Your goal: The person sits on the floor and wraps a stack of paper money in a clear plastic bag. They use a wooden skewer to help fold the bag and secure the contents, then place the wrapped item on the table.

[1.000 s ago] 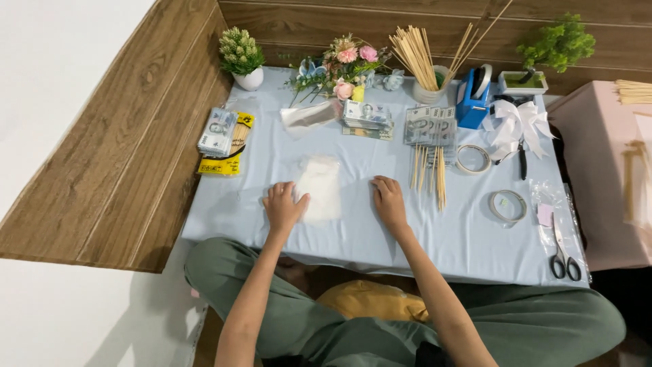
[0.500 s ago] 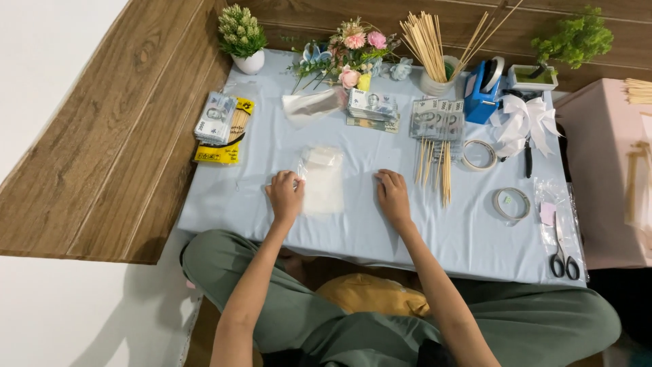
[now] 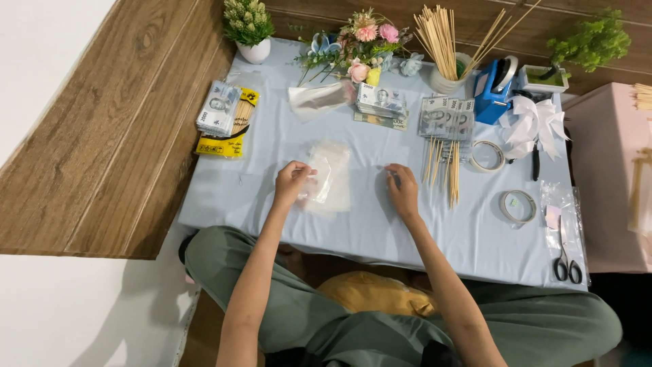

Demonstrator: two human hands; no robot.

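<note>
My left hand (image 3: 293, 182) pinches the edge of a clear plastic sleeve lifted off a small stack of clear plastic sleeves (image 3: 329, 177) lying on the pale blue tablecloth (image 3: 353, 231). My right hand (image 3: 403, 191) rests on the cloth to the right of the stack, fingers curled, next to a bundle of thin wooden skewers (image 3: 443, 168). I cannot tell whether it holds anything small.
Banknote stacks (image 3: 380, 102) (image 3: 446, 117) (image 3: 219, 109) lie at the back and left. Also there: a cup of skewers (image 3: 445, 47), artificial flowers (image 3: 367, 41), a blue tape dispenser (image 3: 494, 92), tape rolls (image 3: 487, 156) (image 3: 518, 206), a white ribbon bow (image 3: 533, 122), scissors (image 3: 565, 255), and a potted plant (image 3: 250, 27).
Both hands were flat on the cloth beside the sleeves. Now my left hand has pinched a sleeve and lifted it, and my right hand has slid slightly right towards the skewers.
</note>
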